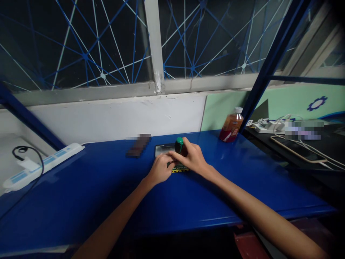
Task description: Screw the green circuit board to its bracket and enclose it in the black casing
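Observation:
My right hand point(193, 155) is closed around a screwdriver point(179, 141) with a green-and-black handle. It stands upright, and its lower end is hidden behind my fingers. My left hand point(162, 167) has its fingers pinched together close by, touching or nearly touching my right thumb. What they pinch, if anything, cannot be made out. Under both hands lies a flat device point(163, 150) with a grey face and a dark edge. A green row and a yellow strip with black marks show along its near side. My hands cover much of it.
On the blue table point(107, 201) lies a dark blurred rectangular object point(139, 146). At the back right stands a bottle point(231, 126) of reddish drink. A white power strip point(44, 167) with a black cable runs along the left. A phone point(298, 149) and cables occupy the dark side table.

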`<state>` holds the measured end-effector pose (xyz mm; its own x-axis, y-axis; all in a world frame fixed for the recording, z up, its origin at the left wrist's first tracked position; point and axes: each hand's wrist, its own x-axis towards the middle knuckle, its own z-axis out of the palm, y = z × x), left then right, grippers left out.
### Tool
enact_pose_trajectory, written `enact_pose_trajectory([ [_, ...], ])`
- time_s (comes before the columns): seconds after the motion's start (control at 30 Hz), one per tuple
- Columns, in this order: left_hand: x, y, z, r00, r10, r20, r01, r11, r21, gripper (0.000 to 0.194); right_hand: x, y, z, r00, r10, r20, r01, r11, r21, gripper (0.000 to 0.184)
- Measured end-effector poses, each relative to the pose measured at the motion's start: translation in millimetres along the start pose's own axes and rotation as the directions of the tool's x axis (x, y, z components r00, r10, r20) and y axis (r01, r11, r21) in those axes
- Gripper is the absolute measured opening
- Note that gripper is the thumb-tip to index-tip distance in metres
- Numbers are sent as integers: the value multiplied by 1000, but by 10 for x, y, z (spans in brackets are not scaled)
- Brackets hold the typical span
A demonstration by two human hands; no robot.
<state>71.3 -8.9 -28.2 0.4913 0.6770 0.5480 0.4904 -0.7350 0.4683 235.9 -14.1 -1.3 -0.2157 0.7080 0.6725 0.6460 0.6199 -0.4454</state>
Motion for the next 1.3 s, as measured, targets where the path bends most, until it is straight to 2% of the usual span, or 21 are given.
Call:
enact_pose_trajectory([
  [0.2, -20, -59, 9, 999, 44, -10, -44, 998, -37, 13, 28, 27, -21, 1000, 1, -17, -2, 1000, -24, 32],
  [0.33, -12, -59, -23, 999, 46, -16, -47, 997, -62, 15, 57, 48, -53, 997, 69, -27, -67, 996, 57, 32],
  [0.47, -1, -26, -65, 999, 12, -38, -14, 998, -65, 18, 120, 99, -137, 983, 151, -106, -137, 983, 122, 34],
  [0.57, -5, -9, -76, 1000, -4, -19, 3, 998, -60, 21, 181, 186, -233, 965, 181, -191, -167, 982, 86, 34],
  [0.7, -18, -2, -60, 1000, 1, 20, 0, 999, -41, 20, 248, 403, -360, 952, 182, -247, -198, 979, -45, 29],
  [0.83, -27, 1, -48, 999, -14, 41, 15, 1000, -18, 20, 267, 680, -419, 946, 219, -240, -264, 949, -174, 23],
  [0.97, -31, -1, -50, 998, -15, 67, 16, 1000, -5, 20, 243, 866, -388, 943, 284, -176, -321, 916, -241, 22],
  [1.3, -32, 2, -49, 996, -10, 93, 8, 1000, 21, 20, 218, 843, -301, 948, 302, -99, -317, 914, -254, 21],
])
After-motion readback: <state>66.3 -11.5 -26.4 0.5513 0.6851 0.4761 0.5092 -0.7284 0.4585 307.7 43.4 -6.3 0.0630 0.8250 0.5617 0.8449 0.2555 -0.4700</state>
